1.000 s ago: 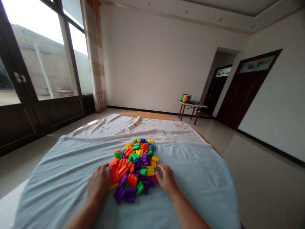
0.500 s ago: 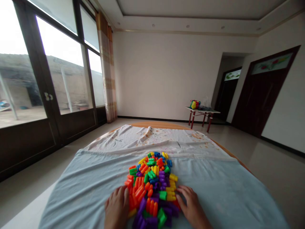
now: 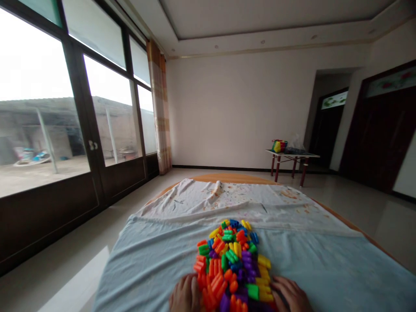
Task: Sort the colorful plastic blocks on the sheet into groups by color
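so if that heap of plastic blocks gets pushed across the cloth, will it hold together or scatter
The plastic blocks lie loose and jumbled, so they would probably slide and scatter. Their rounded shapes suggest some may roll. The left hand and right hand flank the heap, likely containing it.

A pile of blocks (image 3: 233,264) lies on the near cloth (image 3: 156,264) of the worktop — left hand (image 3: 186,297) at its left edge, right hand (image 3: 292,295) at its right. Behind it lies a second cloth (image 3: 195,201); a small table (image 3: 291,155) stands far behind, to the right.
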A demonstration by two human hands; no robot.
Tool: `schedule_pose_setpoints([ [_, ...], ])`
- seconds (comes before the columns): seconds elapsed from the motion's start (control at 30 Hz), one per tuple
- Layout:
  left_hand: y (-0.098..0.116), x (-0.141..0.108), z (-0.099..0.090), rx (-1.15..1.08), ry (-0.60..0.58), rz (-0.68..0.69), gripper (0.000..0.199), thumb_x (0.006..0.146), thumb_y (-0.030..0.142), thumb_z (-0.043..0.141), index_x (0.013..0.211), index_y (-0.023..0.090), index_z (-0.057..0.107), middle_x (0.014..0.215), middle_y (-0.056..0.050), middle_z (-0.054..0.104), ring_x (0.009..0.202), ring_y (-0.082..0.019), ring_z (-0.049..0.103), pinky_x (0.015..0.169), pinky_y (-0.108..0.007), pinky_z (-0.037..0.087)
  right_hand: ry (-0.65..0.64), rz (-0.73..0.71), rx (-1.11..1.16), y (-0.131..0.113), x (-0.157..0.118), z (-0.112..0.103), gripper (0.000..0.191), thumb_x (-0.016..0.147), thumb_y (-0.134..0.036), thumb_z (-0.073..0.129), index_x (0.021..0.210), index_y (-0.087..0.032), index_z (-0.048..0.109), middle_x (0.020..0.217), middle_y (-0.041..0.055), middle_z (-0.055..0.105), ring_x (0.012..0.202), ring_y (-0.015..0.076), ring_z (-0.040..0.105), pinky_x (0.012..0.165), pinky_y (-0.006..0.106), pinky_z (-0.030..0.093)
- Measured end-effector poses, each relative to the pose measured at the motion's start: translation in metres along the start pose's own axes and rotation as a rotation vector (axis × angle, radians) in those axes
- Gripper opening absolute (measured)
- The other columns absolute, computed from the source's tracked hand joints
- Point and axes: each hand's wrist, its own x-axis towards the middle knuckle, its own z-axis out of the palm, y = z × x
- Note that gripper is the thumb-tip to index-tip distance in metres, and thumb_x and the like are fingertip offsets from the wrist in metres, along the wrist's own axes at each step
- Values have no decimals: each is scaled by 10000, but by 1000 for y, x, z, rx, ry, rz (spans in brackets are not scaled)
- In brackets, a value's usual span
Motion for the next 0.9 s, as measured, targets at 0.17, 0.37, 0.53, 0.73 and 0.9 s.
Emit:
schedule_pose_setpoints([
  [0.17,14,-2,-12,-172,140,12,459,822,450,298,898,222,689,994,-90,696,981,-238,605,912,-410,464,-129,258,68,-31,16,-21,160,876,-255,523,944,-217,662,1004,69,689,951,216,645,835,361,536],
  [0.37,27,-2,-25,-218,137,49,411,756,445,339,841,226,676,934,-80,698,970,-256,601,909,-426,461,-180,371,127,-40,27,-28,165,856,-168,500,940,-183,642,1020,82,655,991,221,583,896,391,465],
  [0.53,42,-5,-32,-207,111,-20,394,786,431,312,826,236,652,950,-65,690,981,-234,605,886,-367,468,-153,392,164,-40,28,-28,150,833,-160,525,924,-184,642,1001,75,650,974,216,569,893,377,443],
  [0.73,61,-7,-39,-89,79,-135,365,799,378,292,741,229,621,905,-75,708,924,-231,619,803,-331,470,-152,405,221,-37,30,-32,141,830,-179,531,914,-186,645,976,80,654,980,225,571,892,381,440],
  [0.9,62,-8,-40,-39,69,-193,372,812,396,298,687,213,597,787,-71,701,793,-218,621,676,-295,447,-92,416,367,-33,27,-36,179,862,-209,494,978,-176,627,983,96,661,971,226,587,885,387,466],
])
